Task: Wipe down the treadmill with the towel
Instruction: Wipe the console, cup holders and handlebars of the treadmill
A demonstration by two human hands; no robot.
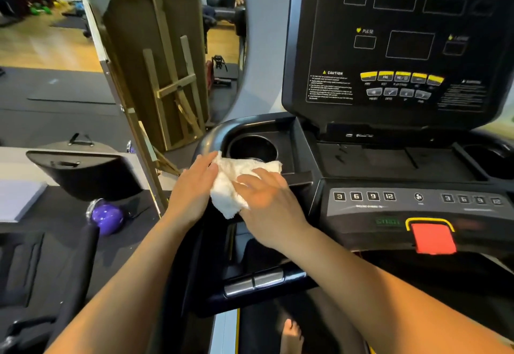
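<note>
Left hand [194, 184] and right hand [268, 200] partly cover the towel [229, 178].

L hand [192, 185], R hand [269, 203] on towel [224, 193]

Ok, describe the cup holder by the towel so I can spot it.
Find the treadmill's big black console. Below its left corner sits a round black cup holder. Unlike the other cup holder at the far right, this one has the white towel bunched at its front rim.
</note>
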